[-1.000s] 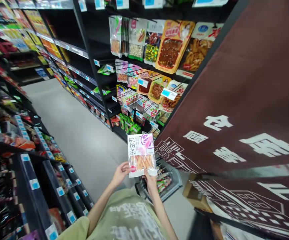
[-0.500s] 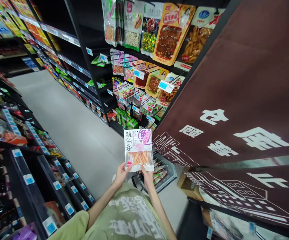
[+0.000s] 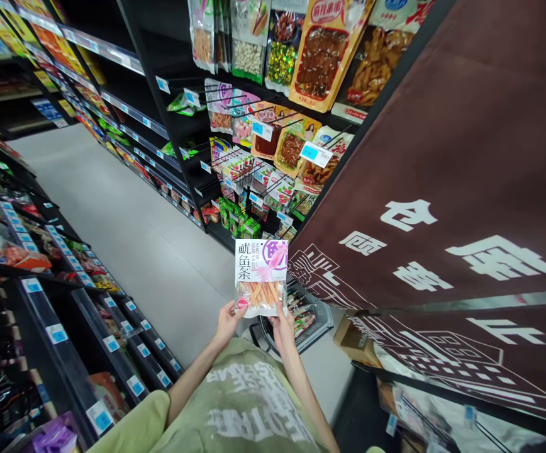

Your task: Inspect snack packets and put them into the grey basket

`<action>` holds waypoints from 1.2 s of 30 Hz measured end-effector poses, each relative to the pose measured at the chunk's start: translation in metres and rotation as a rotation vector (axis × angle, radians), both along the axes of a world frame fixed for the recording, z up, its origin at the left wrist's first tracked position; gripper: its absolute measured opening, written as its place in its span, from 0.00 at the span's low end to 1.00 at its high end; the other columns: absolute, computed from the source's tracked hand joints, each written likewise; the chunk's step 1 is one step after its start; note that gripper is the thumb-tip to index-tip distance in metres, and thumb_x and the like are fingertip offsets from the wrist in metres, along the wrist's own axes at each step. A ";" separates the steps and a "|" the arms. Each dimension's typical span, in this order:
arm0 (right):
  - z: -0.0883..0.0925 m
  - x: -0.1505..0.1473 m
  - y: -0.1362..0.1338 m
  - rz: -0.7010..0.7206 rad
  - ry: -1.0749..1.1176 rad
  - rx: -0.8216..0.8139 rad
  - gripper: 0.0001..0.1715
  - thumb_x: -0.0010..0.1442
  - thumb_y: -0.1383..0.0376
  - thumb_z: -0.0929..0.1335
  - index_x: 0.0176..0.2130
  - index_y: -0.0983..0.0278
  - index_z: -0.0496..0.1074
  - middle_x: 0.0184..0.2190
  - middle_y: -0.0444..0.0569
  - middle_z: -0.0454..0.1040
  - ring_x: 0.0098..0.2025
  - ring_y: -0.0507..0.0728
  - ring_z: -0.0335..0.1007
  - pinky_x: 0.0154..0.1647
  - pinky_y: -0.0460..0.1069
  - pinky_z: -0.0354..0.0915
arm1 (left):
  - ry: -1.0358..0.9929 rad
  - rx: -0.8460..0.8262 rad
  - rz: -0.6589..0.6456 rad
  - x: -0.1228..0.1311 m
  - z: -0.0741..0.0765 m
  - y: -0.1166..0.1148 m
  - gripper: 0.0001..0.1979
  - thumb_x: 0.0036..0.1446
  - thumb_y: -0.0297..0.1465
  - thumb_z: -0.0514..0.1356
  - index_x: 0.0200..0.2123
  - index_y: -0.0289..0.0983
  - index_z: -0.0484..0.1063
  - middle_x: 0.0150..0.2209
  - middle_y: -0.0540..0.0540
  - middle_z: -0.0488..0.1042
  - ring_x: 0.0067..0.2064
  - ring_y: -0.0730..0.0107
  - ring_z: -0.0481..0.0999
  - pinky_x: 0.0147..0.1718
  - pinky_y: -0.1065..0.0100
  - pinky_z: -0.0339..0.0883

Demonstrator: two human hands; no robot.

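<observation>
A white and purple packet of squid strips (image 3: 261, 274), with a clear window in its lower half, is held up in front of my body. My left hand (image 3: 229, 321) pinches its lower left corner. At the lower right edge, my right hand (image 3: 283, 327) grips it between thumb and fingers. Below and behind the packet, a grey shopping basket (image 3: 321, 324) with several packaged goods in it stands on the floor, partly hidden by the packet and my right hand.
Snack packets (image 3: 323, 53) hang on hooks of a dark rack ahead. A brown curtain (image 3: 424, 157) with white lettering covers the right side. A shelf unit with price tags (image 3: 56, 333) runs along the left. A cardboard box (image 3: 355, 340) sits beside the basket.
My right hand has shifted slightly along the packet's bottom edge to the right. The packet is a little higher in view, and the camera view has shifted slightly.
</observation>
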State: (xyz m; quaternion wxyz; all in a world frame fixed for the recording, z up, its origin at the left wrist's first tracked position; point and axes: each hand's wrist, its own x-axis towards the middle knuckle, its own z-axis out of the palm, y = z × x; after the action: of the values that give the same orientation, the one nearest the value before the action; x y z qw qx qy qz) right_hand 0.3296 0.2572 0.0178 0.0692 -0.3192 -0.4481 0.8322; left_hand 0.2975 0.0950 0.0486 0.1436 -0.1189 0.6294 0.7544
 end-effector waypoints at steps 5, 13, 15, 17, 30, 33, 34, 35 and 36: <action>0.003 -0.004 0.001 0.021 0.027 0.031 0.26 0.51 0.49 0.73 0.44 0.62 0.77 0.40 0.49 0.79 0.40 0.56 0.75 0.33 0.46 0.69 | 0.025 -0.038 -0.005 -0.003 -0.003 0.001 0.21 0.44 0.45 0.70 0.34 0.35 0.77 0.35 0.44 0.82 0.34 0.62 0.79 0.35 0.67 0.70; -0.001 -0.009 0.001 0.007 0.029 -0.046 0.23 0.49 0.50 0.76 0.38 0.64 0.77 0.36 0.48 0.80 0.35 0.54 0.75 0.33 0.46 0.69 | 0.015 -0.023 -0.007 -0.005 -0.003 0.000 0.21 0.46 0.43 0.70 0.38 0.33 0.77 0.36 0.41 0.83 0.35 0.60 0.79 0.38 0.63 0.72; 0.000 -0.009 0.000 0.001 0.043 -0.060 0.21 0.49 0.51 0.76 0.36 0.64 0.77 0.36 0.48 0.80 0.36 0.55 0.75 0.33 0.46 0.69 | 0.007 -0.029 -0.007 -0.006 -0.001 0.000 0.22 0.46 0.43 0.70 0.39 0.33 0.78 0.37 0.41 0.83 0.36 0.59 0.79 0.39 0.63 0.72; 0.002 -0.009 -0.001 -0.002 0.046 -0.059 0.22 0.49 0.51 0.76 0.37 0.65 0.77 0.37 0.49 0.81 0.38 0.56 0.76 0.34 0.47 0.70 | -0.007 -0.024 -0.006 -0.006 0.001 -0.001 0.23 0.45 0.44 0.70 0.40 0.33 0.77 0.39 0.40 0.82 0.38 0.58 0.79 0.39 0.63 0.72; 0.005 -0.010 -0.006 -0.088 -0.064 0.098 0.28 0.45 0.47 0.77 0.35 0.67 0.78 0.31 0.50 0.80 0.31 0.56 0.73 0.33 0.49 0.69 | -0.025 -0.161 0.034 -0.010 -0.012 -0.006 0.32 0.43 0.47 0.69 0.49 0.35 0.72 0.47 0.37 0.78 0.44 0.57 0.77 0.37 0.64 0.70; 0.018 -0.007 -0.010 -0.057 -0.050 0.334 0.27 0.49 0.45 0.74 0.30 0.68 0.78 0.26 0.49 0.78 0.30 0.57 0.71 0.32 0.50 0.68 | 0.071 -0.230 0.032 -0.013 -0.011 -0.009 0.33 0.45 0.46 0.69 0.54 0.39 0.71 0.58 0.36 0.70 0.55 0.53 0.71 0.48 0.59 0.69; 0.025 -0.006 -0.012 -0.011 -0.023 0.442 0.26 0.51 0.46 0.73 0.29 0.68 0.79 0.26 0.49 0.78 0.30 0.57 0.71 0.34 0.50 0.68 | 0.092 -0.194 -0.014 -0.013 -0.007 -0.010 0.33 0.47 0.46 0.69 0.55 0.40 0.71 0.60 0.37 0.68 0.58 0.52 0.68 0.52 0.58 0.67; 0.033 -0.004 -0.015 0.053 0.028 0.555 0.23 0.53 0.48 0.73 0.30 0.67 0.80 0.28 0.50 0.79 0.33 0.59 0.72 0.37 0.52 0.68 | 0.099 -0.120 -0.063 -0.014 -0.002 -0.010 0.33 0.47 0.47 0.68 0.55 0.41 0.71 0.62 0.38 0.66 0.61 0.51 0.65 0.55 0.57 0.65; 0.041 -0.001 -0.018 0.128 0.105 0.666 0.19 0.55 0.52 0.72 0.32 0.66 0.81 0.32 0.51 0.81 0.36 0.60 0.73 0.41 0.53 0.68 | 0.090 -0.014 -0.105 -0.013 0.005 -0.010 0.34 0.48 0.50 0.67 0.56 0.41 0.72 0.63 0.39 0.65 0.63 0.50 0.63 0.57 0.55 0.63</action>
State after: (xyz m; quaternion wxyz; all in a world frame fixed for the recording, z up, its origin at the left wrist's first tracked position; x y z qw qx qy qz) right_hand 0.3282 0.2387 0.0586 0.1403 -0.2069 -0.7101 0.6582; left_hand 0.2844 0.0850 0.0535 0.1539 -0.0527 0.6457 0.7461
